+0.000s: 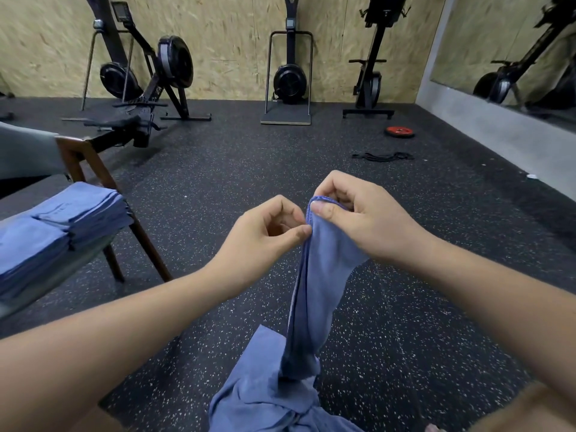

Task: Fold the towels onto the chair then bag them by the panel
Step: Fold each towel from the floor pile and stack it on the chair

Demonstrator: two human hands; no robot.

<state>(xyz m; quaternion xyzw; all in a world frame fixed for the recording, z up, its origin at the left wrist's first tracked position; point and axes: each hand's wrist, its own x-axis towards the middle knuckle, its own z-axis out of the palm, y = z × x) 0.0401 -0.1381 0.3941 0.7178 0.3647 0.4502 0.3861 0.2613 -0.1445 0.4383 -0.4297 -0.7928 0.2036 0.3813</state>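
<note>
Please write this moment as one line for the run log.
stage: folding | left hand: pinches towel edge | right hand: pinches towel top hem | folded towels: stacked on chair | loose towels: heap below

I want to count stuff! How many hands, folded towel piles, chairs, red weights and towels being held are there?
Hands: 2, the left hand and the right hand
Folded towel piles: 2, the far pile and the near pile
chair: 1
red weight: 1
held towel: 1
Total: 7
</note>
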